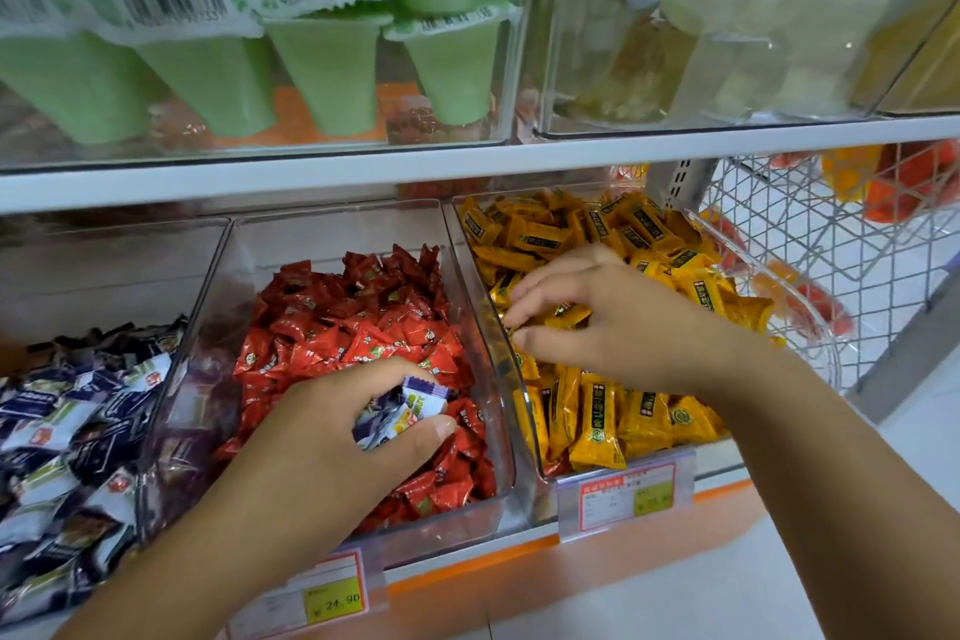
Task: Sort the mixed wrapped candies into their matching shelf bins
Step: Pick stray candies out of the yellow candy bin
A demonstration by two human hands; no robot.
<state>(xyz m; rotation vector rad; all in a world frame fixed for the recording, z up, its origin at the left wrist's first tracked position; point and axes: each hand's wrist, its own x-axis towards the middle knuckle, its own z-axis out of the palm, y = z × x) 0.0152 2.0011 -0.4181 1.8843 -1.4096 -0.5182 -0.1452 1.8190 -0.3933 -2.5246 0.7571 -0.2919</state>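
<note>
Purple-white candies (410, 412) gripped in curled left hand (332, 437) near front edge of red-candy bin (332, 231), right hand (618, 322) pinching a yellow candy (569, 313) by left wall of yellow-candy bin (506, 372)

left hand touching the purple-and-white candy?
Touching. The head view shows the left hand with thumb and fingers curled round the purple-and-white candy, over the red candies.

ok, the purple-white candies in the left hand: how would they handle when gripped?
Probably light: the left hand holds a few purple-white candies at once in curled fingers. The wrappers look glossy, so likely slippery. Crimped ends stick out, so they are probably floppy.
</note>
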